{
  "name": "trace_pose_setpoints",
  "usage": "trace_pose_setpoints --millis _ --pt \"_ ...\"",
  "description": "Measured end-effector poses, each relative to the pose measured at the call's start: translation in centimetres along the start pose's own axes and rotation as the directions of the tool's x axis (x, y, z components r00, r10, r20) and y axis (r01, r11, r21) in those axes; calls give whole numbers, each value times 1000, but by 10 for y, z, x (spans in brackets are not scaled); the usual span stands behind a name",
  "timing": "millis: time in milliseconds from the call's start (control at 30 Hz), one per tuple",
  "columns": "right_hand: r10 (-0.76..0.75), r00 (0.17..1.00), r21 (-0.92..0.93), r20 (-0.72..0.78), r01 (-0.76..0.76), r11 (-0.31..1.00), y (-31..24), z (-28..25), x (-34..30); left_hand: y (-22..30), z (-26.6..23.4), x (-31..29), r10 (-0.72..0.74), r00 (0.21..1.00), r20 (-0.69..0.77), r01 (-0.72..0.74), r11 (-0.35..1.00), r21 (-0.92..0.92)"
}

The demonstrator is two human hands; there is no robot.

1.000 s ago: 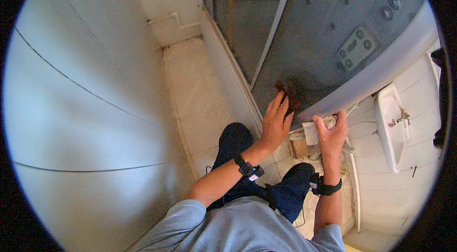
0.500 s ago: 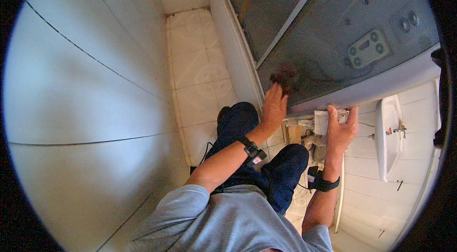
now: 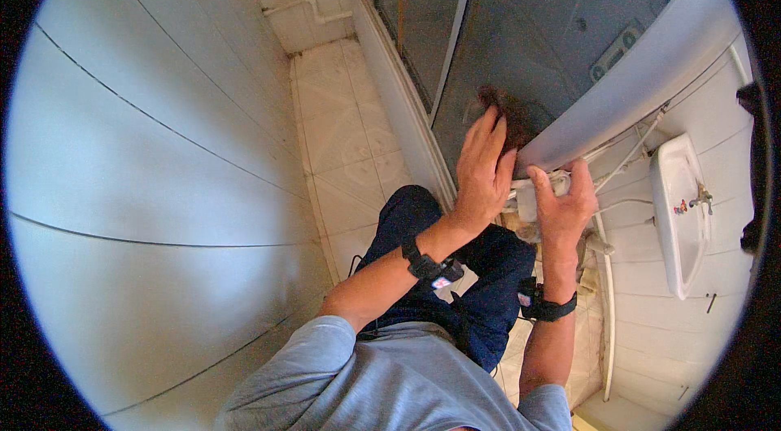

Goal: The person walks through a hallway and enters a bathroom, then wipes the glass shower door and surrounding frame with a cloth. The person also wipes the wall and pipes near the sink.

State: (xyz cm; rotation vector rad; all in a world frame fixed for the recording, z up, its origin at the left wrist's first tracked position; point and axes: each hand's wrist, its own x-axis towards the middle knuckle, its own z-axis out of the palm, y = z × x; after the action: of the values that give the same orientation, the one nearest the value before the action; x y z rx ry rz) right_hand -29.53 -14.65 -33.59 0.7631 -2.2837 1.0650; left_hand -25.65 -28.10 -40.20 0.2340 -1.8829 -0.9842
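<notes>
A dark, glossy shower panel [image 3: 545, 48] with round nozzles stands in front of me, its pale curved edge [image 3: 634, 73] running up to the right. My left hand [image 3: 486, 166] is open, fingers stretched upward against or very close to the dark surface, where a reddish-brown reflection shows. Beside it, my right hand [image 3: 563, 207] grips the lower end of the pale edge, thumb and fingers apart around it. Its fingertips are partly hidden behind the edge. A whitish piece [image 3: 527, 199] shows between the hands, its kind unclear. Black straps sit on both wrists.
A white washbasin [image 3: 679, 219] with a tap hangs on the right wall. Pipes and hoses [image 3: 634, 154] run behind the panel's edge. A low white ledge [image 3: 390, 105] borders the tiled floor [image 3: 342, 138]. A large pale wall [image 3: 146, 187] stands at left.
The panel's pale edge has swung upward and away from the right wall, showing more pipes behind it. My left hand has moved slightly right, closer to my right hand, its fingers spread more.
</notes>
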Motion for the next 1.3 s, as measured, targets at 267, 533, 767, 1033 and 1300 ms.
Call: trace_pose_setpoints --millis 267,533,767,1033,1300 --pt "66 997 56 30 -68 996 1 -4 0 -24 11 19 -112 993 -47 110 993 -41" --pt "136 980 60 147 -146 987 35 -4 -12 -47 18 -25 -379 925 35 373 921 116" --pt "268 927 260 264 -336 905 78 -2 -46 -14 18 5 -145 989 -17 146 988 41" --pt "304 878 214 369 -399 892 120 43 -79 -86 34 -34 -367 930 -24 366 917 159" --pt "339 877 120 340 -398 909 175 90 -140 -135 46 -82 -548 837 -5 539 822 184"
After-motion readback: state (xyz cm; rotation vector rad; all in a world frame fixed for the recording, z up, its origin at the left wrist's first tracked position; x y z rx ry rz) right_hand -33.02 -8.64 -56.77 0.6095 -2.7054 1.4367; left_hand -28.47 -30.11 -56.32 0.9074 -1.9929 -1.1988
